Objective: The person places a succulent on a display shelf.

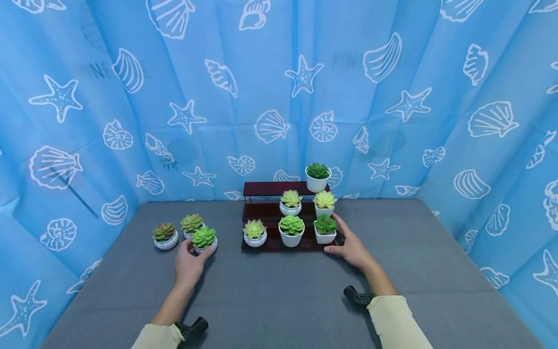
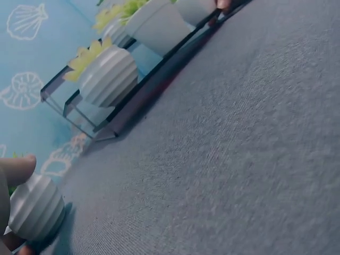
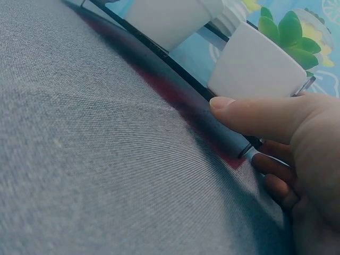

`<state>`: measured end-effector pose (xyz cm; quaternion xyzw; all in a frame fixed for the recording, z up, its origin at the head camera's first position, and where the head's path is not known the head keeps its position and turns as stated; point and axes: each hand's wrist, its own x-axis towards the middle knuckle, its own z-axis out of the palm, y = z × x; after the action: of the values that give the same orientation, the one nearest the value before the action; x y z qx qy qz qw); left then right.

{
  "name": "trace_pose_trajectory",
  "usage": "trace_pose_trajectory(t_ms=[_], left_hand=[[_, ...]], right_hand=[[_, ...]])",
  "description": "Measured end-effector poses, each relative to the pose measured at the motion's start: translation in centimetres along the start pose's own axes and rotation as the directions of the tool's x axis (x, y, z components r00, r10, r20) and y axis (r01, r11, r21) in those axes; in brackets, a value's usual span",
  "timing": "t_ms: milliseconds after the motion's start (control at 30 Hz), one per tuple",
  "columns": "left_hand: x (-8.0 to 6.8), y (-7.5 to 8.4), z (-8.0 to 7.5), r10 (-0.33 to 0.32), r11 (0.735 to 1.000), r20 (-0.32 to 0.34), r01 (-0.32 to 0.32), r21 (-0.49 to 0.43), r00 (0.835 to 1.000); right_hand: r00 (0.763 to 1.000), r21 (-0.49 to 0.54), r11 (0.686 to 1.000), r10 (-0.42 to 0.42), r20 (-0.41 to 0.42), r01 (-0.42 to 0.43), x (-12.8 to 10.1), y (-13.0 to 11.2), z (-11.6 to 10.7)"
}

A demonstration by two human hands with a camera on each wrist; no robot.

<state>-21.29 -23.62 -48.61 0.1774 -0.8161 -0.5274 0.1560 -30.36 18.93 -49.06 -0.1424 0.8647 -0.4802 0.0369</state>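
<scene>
In the head view my left hand (image 1: pixel 190 264) grips a bright green potted succulent (image 1: pixel 204 237) at the left of the table. Its round, ribbed white pot (image 2: pixel 37 207) shows between thumb and fingers in the left wrist view. My right hand (image 1: pixel 354 248) holds the right end of a dark red, three-step display stand (image 1: pixel 266 245). The thumb (image 3: pixel 255 114) lies at the stand's front edge, and the other fingers reach round its side. Beside that thumb, a square white pot (image 3: pixel 255 64) with a green succulent sits on the lowest step.
On the stand are several more potted succulents, such as a dark green one (image 1: pixel 317 177) on top. Two reddish-green succulents, one at the far left (image 1: pixel 164 236) and one behind my left hand (image 1: pixel 192 224), stand on the grey cloth (image 1: pixel 270 300). A blue shell-patterned curtain (image 1: pixel 261 87) hangs behind.
</scene>
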Motion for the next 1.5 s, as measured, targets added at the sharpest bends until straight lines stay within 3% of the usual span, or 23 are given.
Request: trace_pose_trajectory(t_ms=[400, 800, 1100, 1500], left_hand=[[1.1, -0.3, -0.5, 0.037, 0.99, 0.05, -0.044, 0.136, 0.998], [2.0, -0.1, -1.6, 0.084, 0.95, 0.094, -0.109, 0.292, 0.992], [1.7, 1.7, -0.9, 0.097, 0.973, 0.05, -0.106, 0.206, 0.994], [3.1, 2.8, 0.5, 0.134, 0.983, 0.091, -0.144, 0.117, 0.987]], right_hand=[[1.0, 0.002, 1.0, -0.004, 0.001, 0.004, -0.2, -0.2, 0.0], [1.0, 0.003, 1.0, 0.003, 0.007, -0.003, -0.1, -0.2, 0.0], [1.0, 0.003, 1.0, 0.003, 0.005, -0.004, -0.2, -0.3, 0.0], [1.0, 0.003, 1.0, -0.007, 0.001, 0.007, -0.1, -0.2, -0.1]])
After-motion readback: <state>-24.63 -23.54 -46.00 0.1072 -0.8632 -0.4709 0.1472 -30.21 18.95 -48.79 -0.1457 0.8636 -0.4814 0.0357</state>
